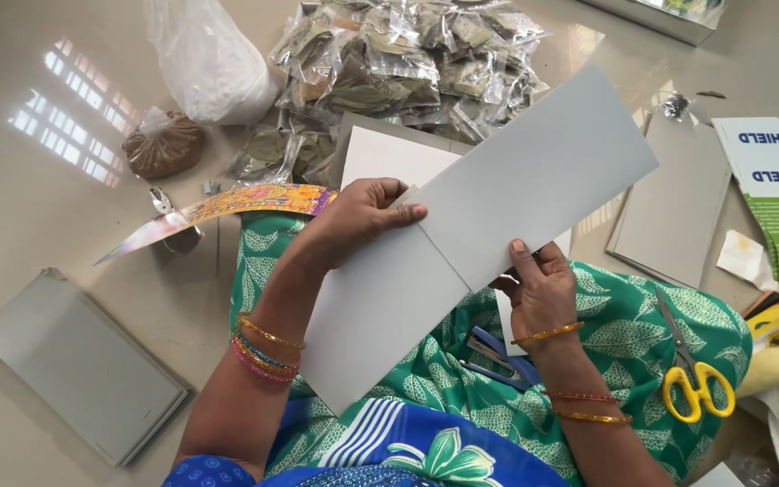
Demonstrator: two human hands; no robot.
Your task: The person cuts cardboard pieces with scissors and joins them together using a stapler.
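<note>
Two hands: both hold one long grey card sheet (462,243) above the lap, tilted from near left up to far right.
Floor: glossy beige tiles (38,216) with bright window reflections at far left; the person sits on it in green patterned cloth (624,334).
Left hand (358,216): fingers curled shut over the sheet's far-left edge, thumb lying flat on its face; bangles on the wrist.
Right hand (543,293): fingers closed on the sheet's near-right edge, thumb pressed on the face, the rest hidden behind the card.
Sheet: a faint line crosses it between the two thumbs; a second pale card (389,158) shows just behind it.
Lap: blue stapler (493,356) lies under the sheet, near the right wrist; yellow-handled scissors (691,374) rest on the right knee.
Far: heap of clear packets of dried leaves (407,63), a white plastic bag (209,59) left of it, and a small bag of brown powder (162,144) further left.
Left: colourful printed card (227,209) beside the left hand, over a small metal cup (178,236); grey card stack (83,365) at near left.
Right: more grey cards (678,207) well apart from the hands, and a white and green printed box (777,194) at the edge.
</note>
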